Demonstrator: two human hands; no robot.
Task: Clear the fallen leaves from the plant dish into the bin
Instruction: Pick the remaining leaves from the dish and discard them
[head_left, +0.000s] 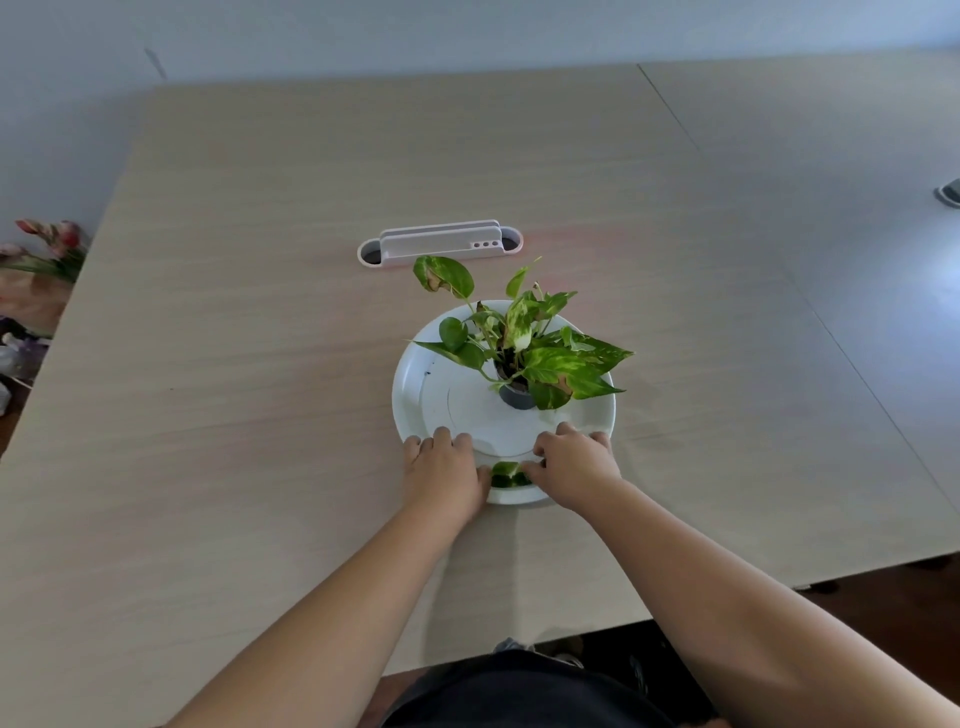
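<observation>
A round white plant dish (421, 384) sits in the middle of the wooden table, with a small grey pot (517, 397) holding a green and yellow leafy plant (524, 343) in it. Fallen green leaves (509, 474) lie bunched at the near rim of the dish. My left hand (444, 470) rests on the dish's near left rim, its thumb touching the leaves. My right hand (574, 467) is curled over the near right rim, fingertips touching the leaves from the right. Whether either hand grips the leaves is unclear. No bin is in view.
A white oblong desk organiser (439, 244) lies on the table behind the plant. Pink flowers (49, 244) and bags sit off the table's left edge. A second table (831, 171) adjoins on the right. The table's near edge is right in front of my body.
</observation>
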